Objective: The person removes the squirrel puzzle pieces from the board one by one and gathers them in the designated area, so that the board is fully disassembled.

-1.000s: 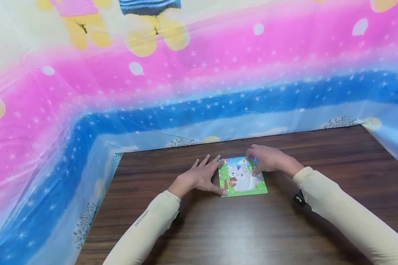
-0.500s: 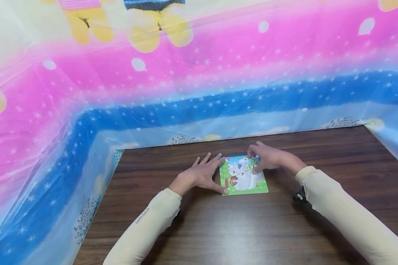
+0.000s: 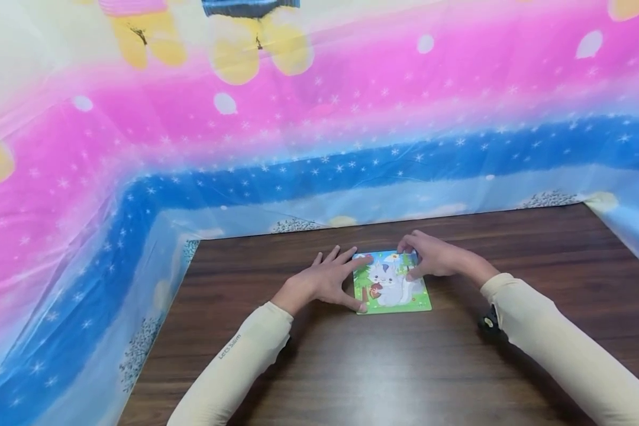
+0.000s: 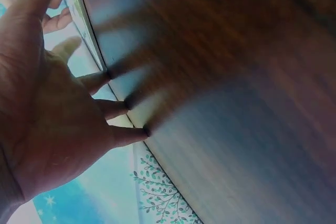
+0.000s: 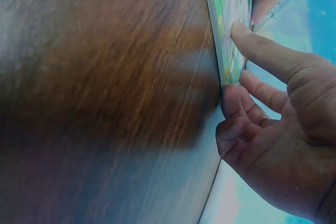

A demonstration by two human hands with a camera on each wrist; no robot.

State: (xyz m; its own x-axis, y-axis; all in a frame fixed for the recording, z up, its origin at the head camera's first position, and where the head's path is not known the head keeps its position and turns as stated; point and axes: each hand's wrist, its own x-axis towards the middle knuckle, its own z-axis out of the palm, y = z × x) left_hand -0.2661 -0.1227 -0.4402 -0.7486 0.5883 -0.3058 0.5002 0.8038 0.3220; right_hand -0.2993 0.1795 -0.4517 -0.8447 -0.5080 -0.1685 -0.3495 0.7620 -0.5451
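Note:
A flat square picture puzzle board (image 3: 391, 290), with a white squirrel holding an acorn and a green border, lies on the wooden table. My left hand (image 3: 322, 281) spreads its fingers along the board's left side. Its thumb rests on the near left corner, and the index finger lies over the far left part of the picture. On the opposite side, my right hand (image 3: 431, 255) holds the far right part of the board. The right wrist view shows the thumb (image 5: 257, 48) on the board's face and the other fingers (image 5: 236, 114) curled at its edge.
The brown wooden table (image 3: 383, 367) reaches back to a pink and blue patterned cloth (image 3: 319, 136), which hangs behind it and along its sides. Dark wrist-worn devices show beneath the pale sleeves (image 3: 559, 343).
My left index finger has slid inward from the board's edge onto the picture. The right wrist has shifted slightly rightward, while the board stays almost where it was.

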